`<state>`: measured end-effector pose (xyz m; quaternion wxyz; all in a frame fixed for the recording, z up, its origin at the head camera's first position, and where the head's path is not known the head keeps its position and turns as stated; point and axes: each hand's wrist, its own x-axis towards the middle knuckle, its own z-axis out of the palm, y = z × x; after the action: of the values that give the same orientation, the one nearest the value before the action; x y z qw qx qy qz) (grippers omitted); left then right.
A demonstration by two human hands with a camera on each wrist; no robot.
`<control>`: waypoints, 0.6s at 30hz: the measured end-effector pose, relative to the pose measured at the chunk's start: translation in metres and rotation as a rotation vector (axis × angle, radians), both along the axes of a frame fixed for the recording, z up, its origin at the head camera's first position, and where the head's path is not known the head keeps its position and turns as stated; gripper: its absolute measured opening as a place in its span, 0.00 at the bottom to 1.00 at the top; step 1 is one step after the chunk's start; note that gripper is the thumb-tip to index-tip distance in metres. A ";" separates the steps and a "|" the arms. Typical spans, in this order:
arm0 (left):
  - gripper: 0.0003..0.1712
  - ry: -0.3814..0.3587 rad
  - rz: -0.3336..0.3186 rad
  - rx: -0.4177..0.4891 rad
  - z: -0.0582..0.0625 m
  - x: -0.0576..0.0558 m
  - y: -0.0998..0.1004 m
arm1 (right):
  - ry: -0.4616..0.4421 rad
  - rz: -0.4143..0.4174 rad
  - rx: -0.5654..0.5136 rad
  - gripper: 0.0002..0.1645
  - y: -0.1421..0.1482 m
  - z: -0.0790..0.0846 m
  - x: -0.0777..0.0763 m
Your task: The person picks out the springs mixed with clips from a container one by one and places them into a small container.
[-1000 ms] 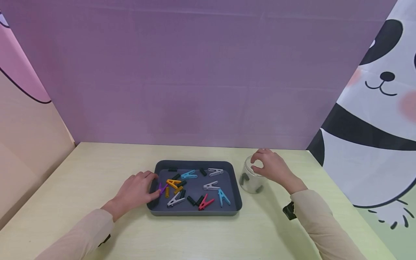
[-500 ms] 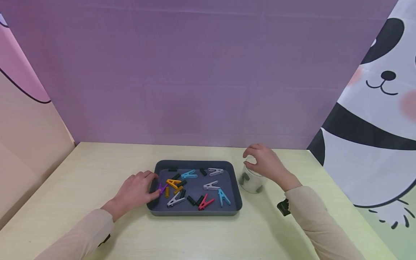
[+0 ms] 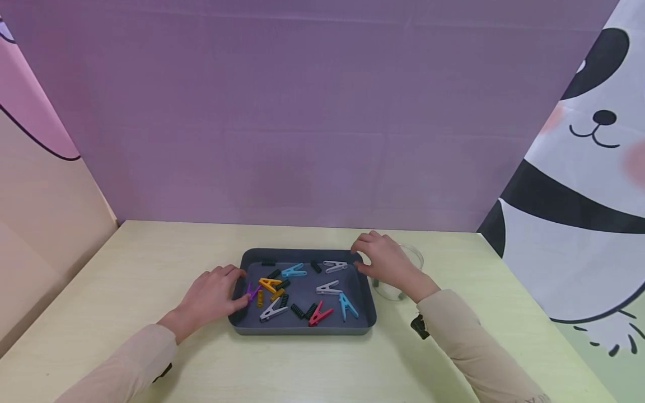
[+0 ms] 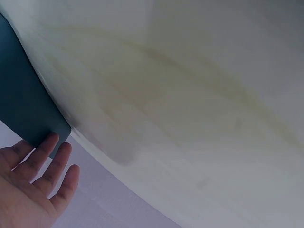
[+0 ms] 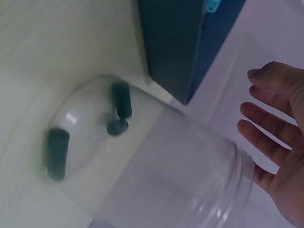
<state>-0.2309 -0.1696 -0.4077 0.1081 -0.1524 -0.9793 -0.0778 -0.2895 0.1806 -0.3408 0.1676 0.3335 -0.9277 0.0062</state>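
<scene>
My left hand (image 3: 211,294) rests at the left side of a grey tray (image 3: 302,331), fingertips at its rim and thumb reaching over it, close to a purple clip (image 3: 253,291). In the left wrist view its fingers are spread and fairly straight beside the tray wall. My right hand (image 3: 388,263) is over the tray's back right corner, thumb and fingers apart with nothing between them. Behind that hand stands a clear open jar (image 5: 175,161) with a few dark springs (image 5: 58,153) at its bottom. The nearest thing in the tray is a white clip (image 3: 335,266).
Across the tray lie more clips, blue (image 3: 347,307), red (image 3: 319,314) and yellow (image 3: 269,284), among several black springs (image 3: 297,311) and yellow springs (image 3: 260,298). All stand on a pale wooden table (image 3: 312,369), with a purple backdrop (image 3: 302,140) behind.
My right hand has moved left from above the jar's mouth to the tray's right rim. My left hand and the tray's contents look the same.
</scene>
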 end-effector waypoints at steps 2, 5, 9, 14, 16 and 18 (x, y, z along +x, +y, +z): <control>0.29 -0.005 0.003 0.000 0.000 0.000 0.000 | -0.011 0.014 0.005 0.14 -0.004 -0.003 -0.001; 0.29 -0.010 0.007 -0.001 0.000 -0.001 0.000 | -0.025 0.034 0.013 0.14 -0.010 -0.008 -0.001; 0.29 -0.006 0.005 -0.002 -0.001 -0.001 0.000 | -0.030 0.050 0.038 0.15 -0.017 -0.013 -0.002; 0.30 0.000 0.003 -0.001 -0.001 -0.001 0.000 | -0.073 0.063 0.056 0.17 -0.027 -0.017 -0.001; 0.30 -0.001 0.004 -0.001 -0.001 -0.001 0.000 | -0.101 0.063 0.057 0.17 -0.030 -0.019 -0.001; 0.30 -0.002 0.005 0.000 -0.001 -0.001 0.000 | -0.113 0.064 0.067 0.18 -0.033 -0.020 -0.002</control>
<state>-0.2315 -0.1699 -0.4089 0.1071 -0.1498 -0.9798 -0.0777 -0.2917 0.1471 -0.3613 0.1033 0.3677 -0.9242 -0.0005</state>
